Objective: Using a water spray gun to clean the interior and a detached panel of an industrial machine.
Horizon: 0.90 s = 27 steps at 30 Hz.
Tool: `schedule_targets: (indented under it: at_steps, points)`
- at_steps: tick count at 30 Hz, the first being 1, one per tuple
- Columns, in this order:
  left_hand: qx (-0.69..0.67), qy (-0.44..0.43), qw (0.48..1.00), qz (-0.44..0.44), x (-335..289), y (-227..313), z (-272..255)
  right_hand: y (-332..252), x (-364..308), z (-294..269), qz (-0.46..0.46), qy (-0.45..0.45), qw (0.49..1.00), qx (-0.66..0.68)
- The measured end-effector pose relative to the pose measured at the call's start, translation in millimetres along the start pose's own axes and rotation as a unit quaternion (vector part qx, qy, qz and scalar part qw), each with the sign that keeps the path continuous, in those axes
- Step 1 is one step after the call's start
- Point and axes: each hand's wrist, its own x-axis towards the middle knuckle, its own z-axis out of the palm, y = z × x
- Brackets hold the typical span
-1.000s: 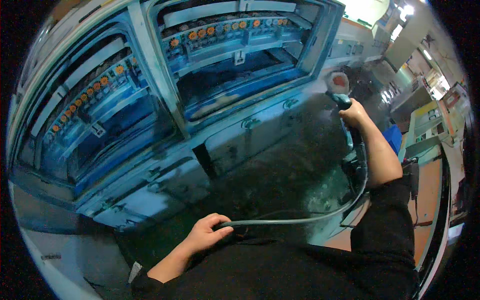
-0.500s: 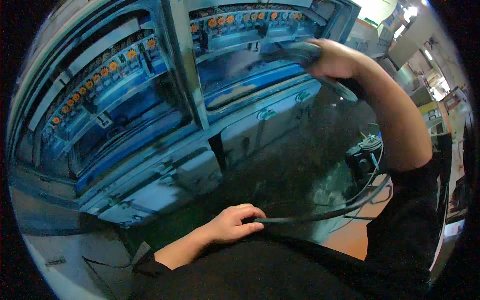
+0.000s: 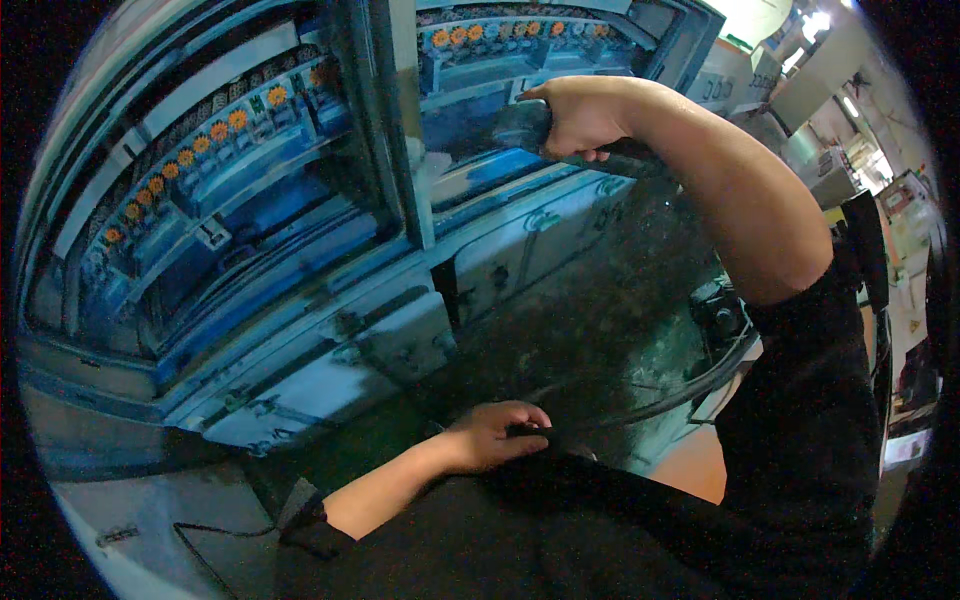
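My right hand [image 3: 590, 115] is raised at upper centre and closed around a dark hand tool [image 3: 522, 128]. The tool is blurred and its exact kind is unclear; its front end points left into the opening of a large metal machine [image 3: 425, 185]. Behind it, inside the machine, runs a row of orange toothed wheels [image 3: 500, 33]. Low in front of my body, my left hand [image 3: 492, 437] is closed on a black hose [image 3: 690, 392]. That hose curves away to the right, toward my right elbow, where my sleeve hides it.
On the left, a second machine opening shows more orange toothed wheels [image 3: 186, 158]. Pale lower panels [image 3: 320, 385] with latches run below both openings. A small dark device [image 3: 716, 312] stands on the right beside the hose. Workshop equipment and lights fill the far right.
My right hand and its tool have moved left, and the wrist has turned. My left hand has shifted slightly right, still on the hose. The view has shifted a little.
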Motion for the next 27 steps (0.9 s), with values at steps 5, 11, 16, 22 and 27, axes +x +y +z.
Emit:
schedule_targets:
  at_steps: [5,11,16,22,27]
  points:
    - [0.000,-0.043,0.999,-0.016,27.8,9.6,6.7,32.8,29.9,-6.9,0.069,-0.035,0.992,-0.103]
    - [-0.024,-0.074,0.997,-0.020,71.3,7.1,9.8,26.1,53.8,0.4,-0.017,-0.052,0.997,-0.048]
    - [0.059,0.102,0.990,-0.082,90.2,-5.1,1.2,61.7,94.2,-21.1,-0.036,-0.121,0.992,-0.008]
    - [-0.048,0.418,0.874,-0.244,-15.0,-99.0,-15.9,68.4,112.3,-16.9,-0.079,-0.118,0.981,-0.132]
    - [-0.027,0.575,0.741,-0.346,-166.4,-182.7,26.0,81.3,117.8,-10.9,-0.127,-0.082,0.974,-0.167]
